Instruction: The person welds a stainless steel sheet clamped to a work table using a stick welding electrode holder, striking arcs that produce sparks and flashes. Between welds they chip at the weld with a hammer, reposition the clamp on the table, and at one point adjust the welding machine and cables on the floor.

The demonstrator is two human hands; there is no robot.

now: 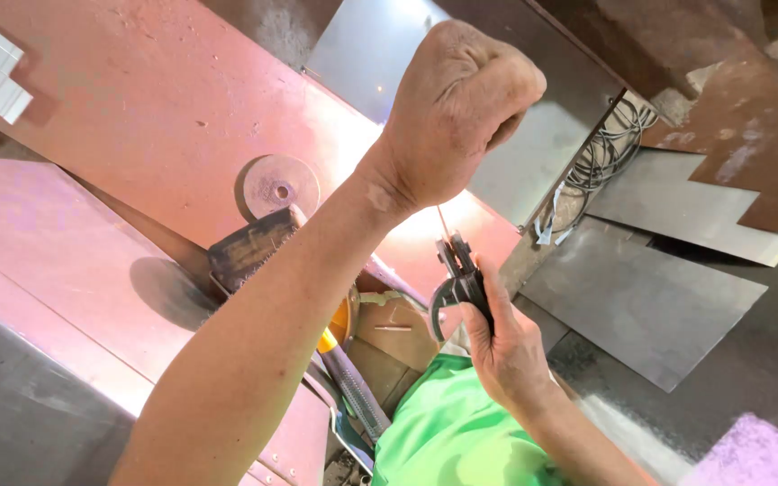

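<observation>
My right hand (506, 346) grips a black clamp-type electrode holder (456, 279) low in the centre, jaws pointing up. A thin metal rod (444, 225) rises from the jaws and disappears under my left hand (461, 99). That hand is a closed fist held high in the middle of the view, apparently holding the rod's upper end. My left forearm crosses the picture from the lower left. Part of my green shirt (452, 432) shows at the bottom.
An angle grinder (249, 247) with a round disc (276, 189) lies on red-painted metal plates (137, 99). Grey steel sheets (641, 306) lie on the floor at right, coiled cables (605, 144) above them. A yellow part (329, 340) sits under my forearm.
</observation>
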